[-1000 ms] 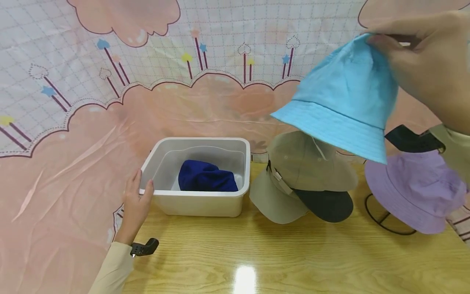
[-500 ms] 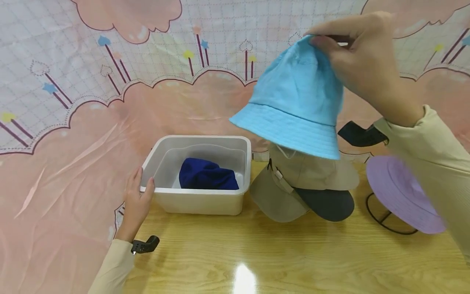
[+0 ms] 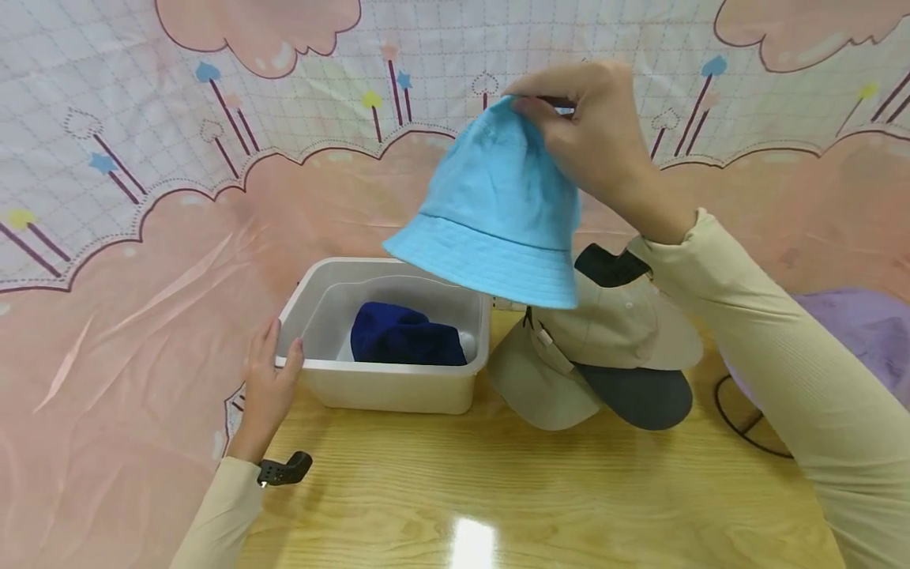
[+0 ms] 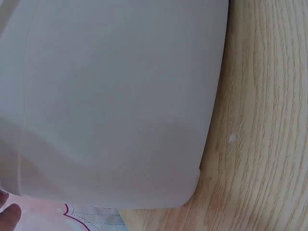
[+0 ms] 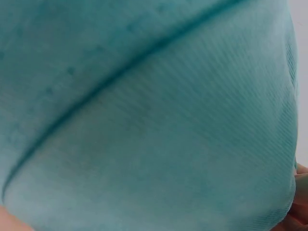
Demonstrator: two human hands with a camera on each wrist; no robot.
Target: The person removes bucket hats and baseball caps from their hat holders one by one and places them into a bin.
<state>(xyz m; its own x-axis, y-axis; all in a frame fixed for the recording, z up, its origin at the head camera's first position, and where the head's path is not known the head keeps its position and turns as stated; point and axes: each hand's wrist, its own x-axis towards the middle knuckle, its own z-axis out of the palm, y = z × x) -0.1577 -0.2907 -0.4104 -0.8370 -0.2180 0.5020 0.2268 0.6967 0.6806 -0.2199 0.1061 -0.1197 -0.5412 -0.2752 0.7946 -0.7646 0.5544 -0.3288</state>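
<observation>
My right hand pinches the crown top of a light blue bucket hat, which hangs brim down. In the head view the hat overlaps the right back part of a white plastic bin and the cap stack beside it. Its ribbed blue cloth fills most of the right wrist view. My left hand touches the bin's near left corner, thumb at the front rim, fingers extended along the left side. A dark blue folded cloth item lies inside the bin. The bin's wall fills most of the left wrist view.
To the right of the bin, a beige cap is stacked with a cap that has a dark grey visor. A purple bucket hat on a black wire stand is partly behind my right sleeve. Patterned cloth covers the back.
My right hand has carried the light blue bucket hat leftward and slightly down, from above the caps to partly over the bin. The left hand has stayed at the bin's corner.
</observation>
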